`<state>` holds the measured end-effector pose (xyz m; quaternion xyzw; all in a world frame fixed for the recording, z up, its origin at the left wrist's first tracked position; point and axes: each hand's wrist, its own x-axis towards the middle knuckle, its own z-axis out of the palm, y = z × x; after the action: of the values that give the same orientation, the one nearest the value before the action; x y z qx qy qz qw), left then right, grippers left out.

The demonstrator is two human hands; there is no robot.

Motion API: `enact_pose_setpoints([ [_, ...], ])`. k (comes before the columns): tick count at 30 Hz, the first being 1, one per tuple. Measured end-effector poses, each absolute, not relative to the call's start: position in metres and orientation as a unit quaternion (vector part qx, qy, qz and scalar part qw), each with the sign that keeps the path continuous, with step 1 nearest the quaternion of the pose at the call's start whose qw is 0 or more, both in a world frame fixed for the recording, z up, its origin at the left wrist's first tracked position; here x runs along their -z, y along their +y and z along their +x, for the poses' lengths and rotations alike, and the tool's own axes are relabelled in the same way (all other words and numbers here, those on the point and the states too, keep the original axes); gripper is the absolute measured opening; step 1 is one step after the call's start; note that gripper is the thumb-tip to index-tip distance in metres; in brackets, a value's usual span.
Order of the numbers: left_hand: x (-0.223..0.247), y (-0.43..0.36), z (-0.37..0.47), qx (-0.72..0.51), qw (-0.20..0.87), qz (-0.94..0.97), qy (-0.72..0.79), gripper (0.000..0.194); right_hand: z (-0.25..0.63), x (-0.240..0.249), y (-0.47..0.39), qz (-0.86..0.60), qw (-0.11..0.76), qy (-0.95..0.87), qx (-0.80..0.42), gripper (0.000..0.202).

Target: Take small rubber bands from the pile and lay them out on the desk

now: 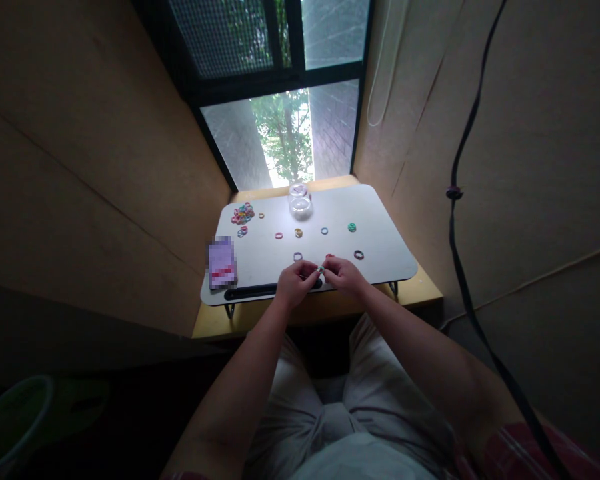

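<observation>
My left hand [297, 281] and my right hand [344, 275] meet over the front of a white table [260, 257]. Between their fingertips they pinch a small green ring [321, 269]. Just behind my right fingers lies a red ring [329, 256]. A lavender ring [298, 256] is behind my left hand, and a dark ring [359, 255] sits to the right. Farther back, a pink ring [279, 235], yellow rings [299, 233], a blue ring [325, 231] and green rings [352, 227] form a row. A mixed pile of rings [243, 213] lies at the back left.
A clear jar [300, 201] stands at the table's back, below the window. A purple blurred packet [222, 262] lies at the left edge. A dark slot [250, 291] runs along the front. A black cord [455, 233] hangs at the right.
</observation>
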<state>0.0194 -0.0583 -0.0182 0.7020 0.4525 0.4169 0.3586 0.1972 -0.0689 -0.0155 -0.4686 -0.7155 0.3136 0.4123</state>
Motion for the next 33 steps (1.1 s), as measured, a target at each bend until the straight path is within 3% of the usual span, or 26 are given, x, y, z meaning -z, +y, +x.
enact_pose_setpoints([
  [33, 0.017, -0.059, 0.018, -0.395, 0.359, 0.71, 0.459, 0.023, 0.199, 0.021, -0.066, -0.461, 0.423, -0.706, -0.331, 0.018],
])
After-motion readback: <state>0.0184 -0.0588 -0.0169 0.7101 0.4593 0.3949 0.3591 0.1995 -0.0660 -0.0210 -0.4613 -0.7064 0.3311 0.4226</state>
